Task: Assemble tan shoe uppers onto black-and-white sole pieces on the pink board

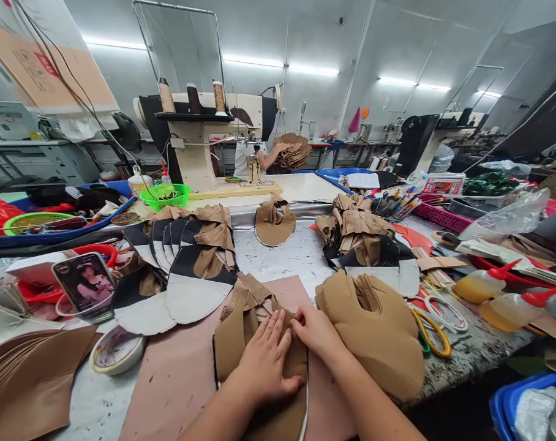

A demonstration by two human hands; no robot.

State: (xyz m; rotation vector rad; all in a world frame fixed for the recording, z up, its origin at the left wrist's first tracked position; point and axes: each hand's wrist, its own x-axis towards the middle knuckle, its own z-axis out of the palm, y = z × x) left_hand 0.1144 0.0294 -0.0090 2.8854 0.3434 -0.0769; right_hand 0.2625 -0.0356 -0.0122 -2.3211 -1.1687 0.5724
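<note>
The person's left hand (264, 361) lies flat, fingers spread and pressed down on a tan fabric shoe-upper piece (234, 343) that rests on a dusty-pink cutting mat (177, 380) at the near edge of the speckled grey worktop (296, 257). The right hand (317, 331) sits just beside it, fingers curled and pinching the top edge of the same tan piece, the two hands touching at the fingertips. A white lining edge shows along the lower right side of that piece.

Just right of the right hand lies a thick stack of tan cut-out uppers (374, 331), touching the mat's edge. Beyond it, yellow-handled scissors (432, 337) lie on the worktop, and further right two squeeze bottles of amber glue with red nozzles (489, 285) lie tilted on their sides.

Behind the hands, to the left, a fanned row of black, white and tan upper pieces (186, 257) overlaps one on another. A single folded tan piece (274, 223) sits alone in the middle, and a heap of folded tan strips (358, 229) stands to its right.

At the left, a propped phone showing a picture (85, 285) leans near a roll of tape (117, 349), with a stack of brown card shapes (25, 380) in the near corner. A green plastic basket (165, 196) stands further back, beside a cream sewing machine with thread spools (209, 135). Past the machine, another person's hand (278, 150) holds a bundle of tan pieces.
</note>
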